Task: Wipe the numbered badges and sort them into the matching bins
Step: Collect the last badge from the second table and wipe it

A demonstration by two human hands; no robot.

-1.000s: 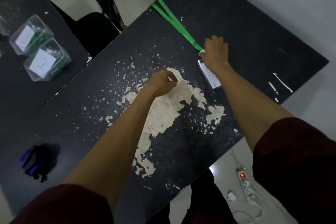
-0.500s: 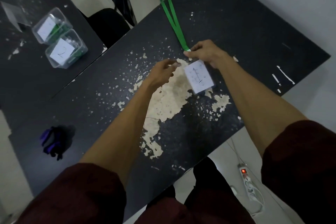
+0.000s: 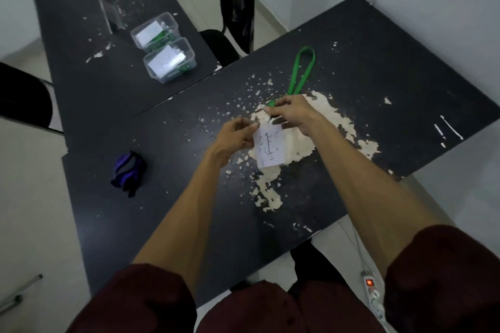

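Badge (image 3: 270, 147) marked 1 held between both hands over chipped black worktop (image 3: 378, 62). Left hand (image 3: 235, 135) pinches badge's left edge. Right hand (image 3: 292, 113) pinches top end at clip. Green lanyard (image 3: 300, 70) trails toward 1 o'clock. Near bin (image 3: 173, 77) and far bin (image 3: 174, 25) at 10 o'clock, side by side, labels blurred. Purple cloth (image 3: 128, 170) at 8 o'clock, well apart.

The badge (image 3: 269, 147) has been drawn from the far right of the table (image 3: 189, 211) toward the middle, over the worn pale patch (image 3: 319, 127). The left hand (image 3: 234, 138), curled on the table a second ago, has been brought to the badge's left edge, which is now pinched. The right hand (image 3: 293, 113), earlier laid over the badge, now pinches its top. The green lanyard (image 3: 300, 70) has been pulled nearer, and its loop now lies on the table.
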